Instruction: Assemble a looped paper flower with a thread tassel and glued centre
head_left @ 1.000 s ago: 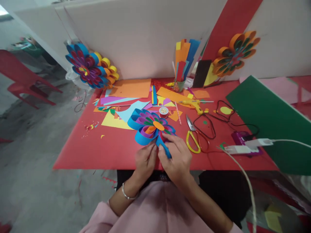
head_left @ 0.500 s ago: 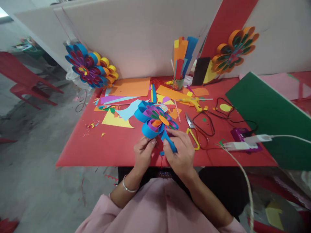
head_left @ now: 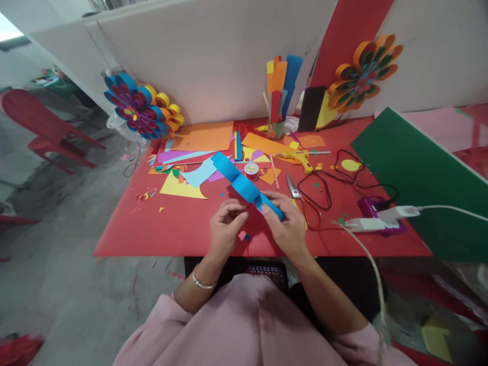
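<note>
My right hand is closed on a paper flower, gripping the right end between thumb and fingers. The flower is turned edge-on, so mainly the bright blue outer loops of its petals show; its inner petals are hidden. My left hand hovers just below and left of the flower, apart from it. Its fingers are loosely curled, with a gap between thumb and forefinger and nothing visible in them. Near the table's front edge, between my hands, lies a small dark blue scrap.
Beyond the flower are a thread spool and paper scraps. To the right lie scissors, a yellow glue gun with its cord, and a power strip. A green board leans on the red table.
The flower has been tipped from showing its colourful front to edge-on. My left hand has come away from it, while my right hand keeps its grip. The camera view has shifted slightly.
</note>
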